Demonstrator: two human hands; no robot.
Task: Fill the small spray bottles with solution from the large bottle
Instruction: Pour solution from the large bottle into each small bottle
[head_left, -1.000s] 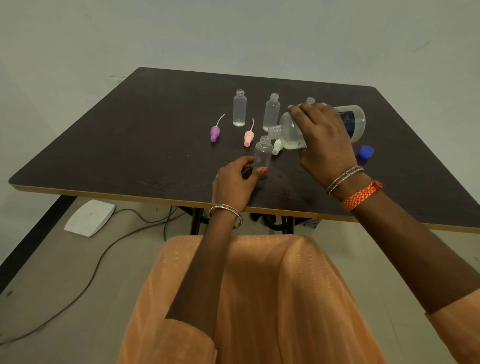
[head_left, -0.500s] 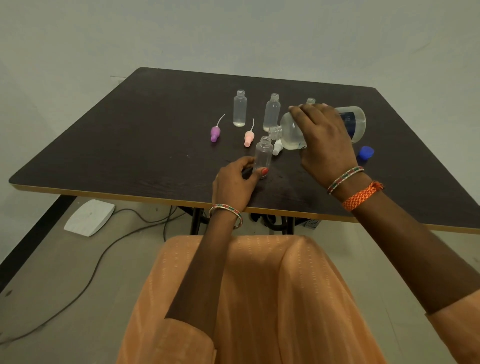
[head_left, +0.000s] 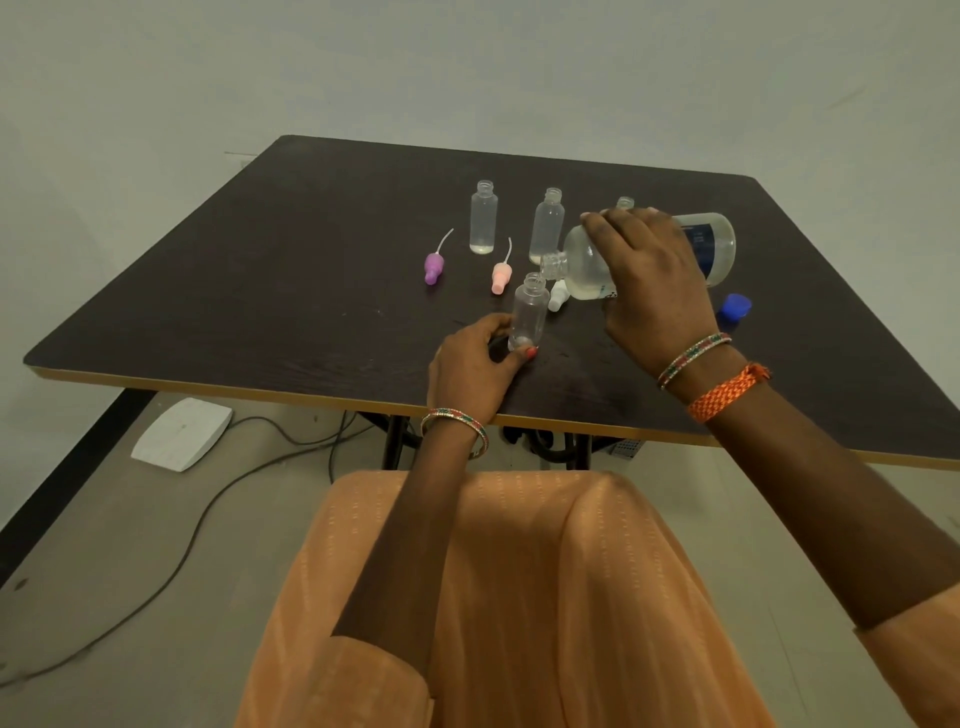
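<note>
My right hand (head_left: 652, 291) grips the large clear bottle (head_left: 717, 249), tipped on its side with its open neck just above the mouth of a small clear bottle (head_left: 530, 312). My left hand (head_left: 475, 366) pinches that small bottle at its base, upright on the dark table (head_left: 260, 291). Two more open small bottles (head_left: 483, 218) (head_left: 546, 226) stand behind, each with a little liquid at the bottom. A third small bottle (head_left: 625, 202) peeks out behind my right hand.
A purple spray cap (head_left: 434, 266) and a pink spray cap (head_left: 501, 275) with thin tubes lie on the table, a white cap (head_left: 558, 296) beside the held bottle. A blue cap (head_left: 735, 306) lies to the right. A white box (head_left: 182, 434) and cables are on the floor.
The large bottle has tipped slightly further toward the small bottle's mouth. Both hands stay almost where they were.
</note>
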